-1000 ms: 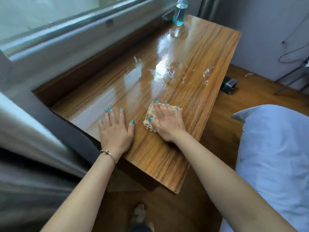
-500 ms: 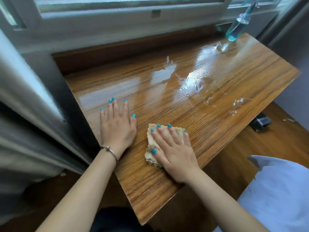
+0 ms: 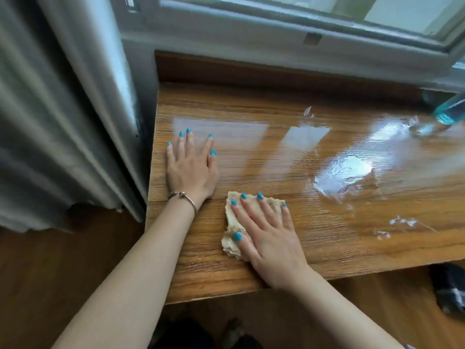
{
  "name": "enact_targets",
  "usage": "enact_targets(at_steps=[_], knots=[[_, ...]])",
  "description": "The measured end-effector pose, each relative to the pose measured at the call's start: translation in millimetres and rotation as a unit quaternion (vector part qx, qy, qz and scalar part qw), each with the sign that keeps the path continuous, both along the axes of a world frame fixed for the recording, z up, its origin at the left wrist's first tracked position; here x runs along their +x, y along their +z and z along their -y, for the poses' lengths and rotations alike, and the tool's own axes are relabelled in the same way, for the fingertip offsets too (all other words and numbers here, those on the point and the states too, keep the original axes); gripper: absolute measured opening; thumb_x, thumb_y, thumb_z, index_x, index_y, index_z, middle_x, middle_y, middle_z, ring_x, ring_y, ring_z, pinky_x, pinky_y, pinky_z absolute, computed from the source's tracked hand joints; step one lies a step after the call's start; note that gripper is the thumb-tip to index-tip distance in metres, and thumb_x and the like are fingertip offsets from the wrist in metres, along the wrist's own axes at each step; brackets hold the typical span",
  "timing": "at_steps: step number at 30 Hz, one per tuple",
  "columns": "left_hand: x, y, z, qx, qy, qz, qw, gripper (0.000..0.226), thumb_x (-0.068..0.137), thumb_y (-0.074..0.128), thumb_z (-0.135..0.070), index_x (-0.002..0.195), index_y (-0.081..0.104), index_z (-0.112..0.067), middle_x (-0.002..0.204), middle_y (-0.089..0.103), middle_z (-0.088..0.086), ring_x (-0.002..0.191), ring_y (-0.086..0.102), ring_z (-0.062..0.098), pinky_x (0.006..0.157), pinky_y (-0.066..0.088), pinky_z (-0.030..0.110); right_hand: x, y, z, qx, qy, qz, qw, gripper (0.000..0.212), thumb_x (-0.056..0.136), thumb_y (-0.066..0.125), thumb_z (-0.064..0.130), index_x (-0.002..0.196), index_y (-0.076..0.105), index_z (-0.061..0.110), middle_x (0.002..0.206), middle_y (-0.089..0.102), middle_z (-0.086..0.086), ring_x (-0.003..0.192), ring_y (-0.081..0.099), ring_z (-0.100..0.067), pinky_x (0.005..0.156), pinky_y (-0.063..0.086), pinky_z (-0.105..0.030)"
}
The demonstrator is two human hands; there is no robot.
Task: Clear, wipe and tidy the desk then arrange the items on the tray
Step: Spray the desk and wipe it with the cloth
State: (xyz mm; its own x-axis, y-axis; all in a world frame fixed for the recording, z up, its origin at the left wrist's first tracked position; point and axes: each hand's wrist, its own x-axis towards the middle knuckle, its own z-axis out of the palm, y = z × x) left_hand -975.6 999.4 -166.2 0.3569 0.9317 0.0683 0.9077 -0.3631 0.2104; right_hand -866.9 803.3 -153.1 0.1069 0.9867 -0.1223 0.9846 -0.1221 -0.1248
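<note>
Pressing down on a beige cloth [image 3: 254, 217], the right hand [image 3: 270, 238] lies flat over it with straight, slightly spread fingers, near the front edge of the wooden desk [image 3: 327, 248]. The cloth bunches out from under the thumb side and sits just right of the left wrist. The left hand [image 3: 191, 167] rests palm-down on the bare wood by the desk's left edge, fingers straight and fanned a little, holding nothing; a thin bracelet [image 3: 183, 197] circles that wrist. Both hands have teal-painted nails. Wet patches [image 3: 344, 172] shine on the wood to the right of the hands, well apart from the cloth. At the far right a blue bottle [image 3: 450, 112] stands at the desk's back, cut off by the frame. A grey curtain [image 3: 63, 109] hangs at the left, beside the window sill [image 3: 276, 49]
</note>
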Motion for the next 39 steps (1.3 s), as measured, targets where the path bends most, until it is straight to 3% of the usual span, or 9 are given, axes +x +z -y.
enact_targets(at_steps=[7,11,14,17,22,28,31,35,39], knots=[[3.5,-3.1,-2.1,-0.007,0.028,-0.025,0.999,0.053,0.100,0.016,-0.046,0.152,0.010,-0.038,0.162,0.002,0.005,0.149,-0.001,0.022,0.118,-0.003,0.045,58.3,11.3,-184.6,-0.016,-0.027,0.035,0.999,0.058,0.102,0.010,0.052,0.156,0.001,0.034,0.164,-0.003,0.008,0.150,-0.009,-0.020,0.117,-0.012,-0.052],[2.0,-2.8,0.5,-0.003,0.035,-0.005,0.999,0.053,0.100,0.019,-0.045,0.152,0.013,-0.038,0.162,0.004,0.005,0.149,0.000,0.021,0.119,-0.001,0.045,51.3,-0.4,-127.6,0.022,0.038,0.010,0.999,0.060,0.099,0.006,0.056,0.155,-0.001,0.037,0.163,-0.006,0.013,0.148,-0.017,-0.012,0.116,-0.018,-0.044],[1.5,-1.1,0.0,0.003,0.033,-0.006,0.999,0.054,0.099,0.018,-0.047,0.152,0.012,-0.038,0.162,0.004,0.005,0.149,0.000,0.021,0.119,-0.001,0.045,40.7,-9.3,-59.3,0.033,0.075,0.010,0.997,0.058,0.099,0.008,0.059,0.154,-0.001,0.042,0.161,-0.004,0.019,0.149,-0.013,-0.008,0.116,-0.020,-0.035],[3.0,-2.3,1.0,-0.004,0.033,-0.008,0.999,0.055,0.098,0.016,-0.048,0.152,0.011,-0.038,0.162,0.003,0.005,0.149,-0.001,0.021,0.119,-0.002,0.045,56.0,-1.5,-101.6,0.000,0.101,-0.003,0.995,0.057,0.098,0.006,0.060,0.152,-0.002,0.046,0.161,-0.003,0.020,0.149,-0.009,-0.007,0.116,-0.015,-0.037],[4.7,-2.8,-4.0,-0.018,0.040,0.022,0.999,0.054,0.099,0.022,-0.048,0.151,0.016,-0.038,0.162,0.003,0.003,0.149,-0.002,0.019,0.118,-0.005,0.043,57.4,11.7,-230.3,-0.016,-0.004,0.011,1.000,0.055,0.104,0.011,0.046,0.156,0.000,0.034,0.164,-0.005,0.009,0.150,-0.008,-0.015,0.119,-0.004,-0.050],[3.4,-3.3,-1.0,-0.013,0.038,0.005,0.999,0.059,0.096,0.014,-0.048,0.153,0.005,-0.033,0.162,0.000,0.004,0.149,-0.005,0.019,0.119,-0.003,0.043,43.2,-10.7,-87.6,0.050,0.076,-0.020,0.996,0.054,0.099,0.003,0.059,0.152,-0.002,0.048,0.160,-0.005,0.022,0.149,-0.011,-0.007,0.118,-0.012,-0.040],[3.4,-3.2,-1.8,-0.012,0.032,0.016,0.999,0.059,0.097,0.014,-0.048,0.153,0.005,-0.034,0.162,-0.001,0.004,0.149,-0.005,0.019,0.119,-0.004,0.044,71.7,-1.6,-147.5,0.011,0.105,-0.014,0.994,0.054,0.098,0.005,0.058,0.151,-0.002,0.048,0.161,-0.004,0.022,0.149,-0.008,-0.007,0.118,-0.010,-0.039],[2.0,-4.7,-2.3,-0.021,0.030,0.039,0.999,0.058,0.098,0.014,-0.049,0.153,0.003,-0.035,0.162,-0.004,0.002,0.148,-0.008,0.018,0.118,-0.007,0.044,92.7,14.6,-271.9,-0.014,-0.014,0.001,1.000,0.055,0.104,0.014,0.044,0.156,0.000,0.035,0.164,-0.002,0.008,0.150,-0.005,-0.016,0.119,-0.006,-0.049],[0.2,-4.2,0.5,-0.010,0.030,0.023,0.999,0.058,0.098,0.014,-0.048,0.153,0.003,-0.033,0.162,-0.002,0.003,0.149,-0.005,0.019,0.119,-0.004,0.044,86.5,0.3,-220.8,0.011,0.000,-0.007,1.000,0.055,0.102,0.010,0.050,0.154,0.000,0.038,0.164,-0.003,0.011,0.150,-0.008,-0.013,0.118,-0.009,-0.046]])
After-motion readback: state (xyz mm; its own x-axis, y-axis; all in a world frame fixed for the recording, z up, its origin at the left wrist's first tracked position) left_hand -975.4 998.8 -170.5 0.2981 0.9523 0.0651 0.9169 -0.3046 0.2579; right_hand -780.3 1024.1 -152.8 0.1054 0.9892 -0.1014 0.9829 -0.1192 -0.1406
